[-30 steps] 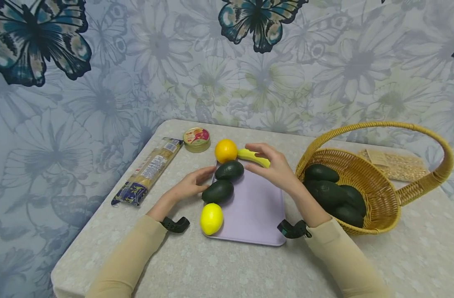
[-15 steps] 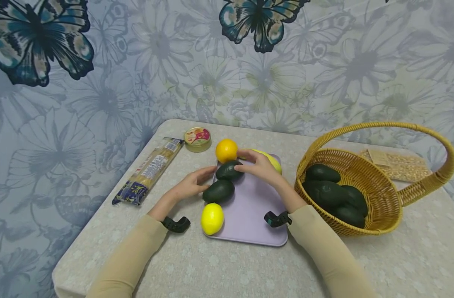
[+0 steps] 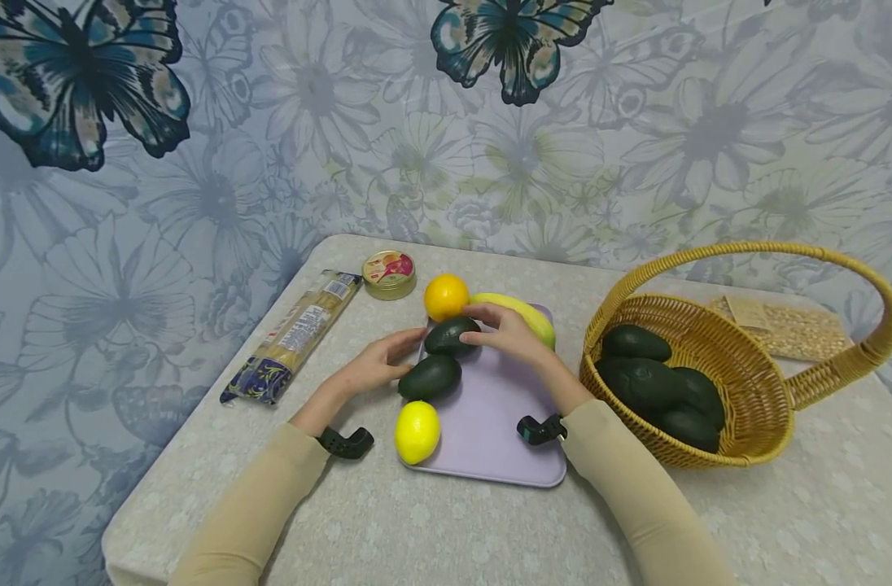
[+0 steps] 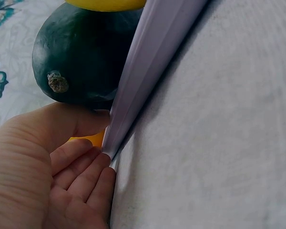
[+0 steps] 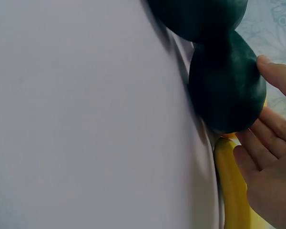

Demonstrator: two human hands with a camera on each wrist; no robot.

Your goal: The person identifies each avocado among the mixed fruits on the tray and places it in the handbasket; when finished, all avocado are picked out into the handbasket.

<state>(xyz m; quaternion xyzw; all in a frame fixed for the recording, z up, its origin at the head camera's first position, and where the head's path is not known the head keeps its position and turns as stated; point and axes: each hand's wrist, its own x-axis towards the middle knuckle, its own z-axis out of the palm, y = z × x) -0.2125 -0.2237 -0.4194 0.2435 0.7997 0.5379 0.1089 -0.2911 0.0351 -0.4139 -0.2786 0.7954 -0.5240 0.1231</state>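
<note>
In the head view, two dark green avocados lie along the left side of the lilac tray (image 3: 500, 439). My right hand (image 3: 515, 335) holds the far avocado (image 3: 449, 335) between thumb and fingers at its right end; in the right wrist view its thumb touches the avocado's skin. My left hand (image 3: 369, 364) is at the tray's left edge beside the near avocado (image 3: 431, 378). Its fingers are extended and touch the tray's outer side in the left wrist view, thumb tip at the rim under the avocado. A lemon (image 3: 417, 432) lies at the tray's near left corner.
An orange (image 3: 447, 297) and a banana (image 3: 522, 313) lie at the tray's far side. A wicker basket (image 3: 746, 391) with several avocados stands right, a bag of pale grains (image 3: 805, 330) behind it. A tin (image 3: 389, 275) and a pasta pack (image 3: 294, 338) lie left.
My right hand has moved left from over the banana to the far avocado, uncovering more of the banana. The left hand has stayed in place.
</note>
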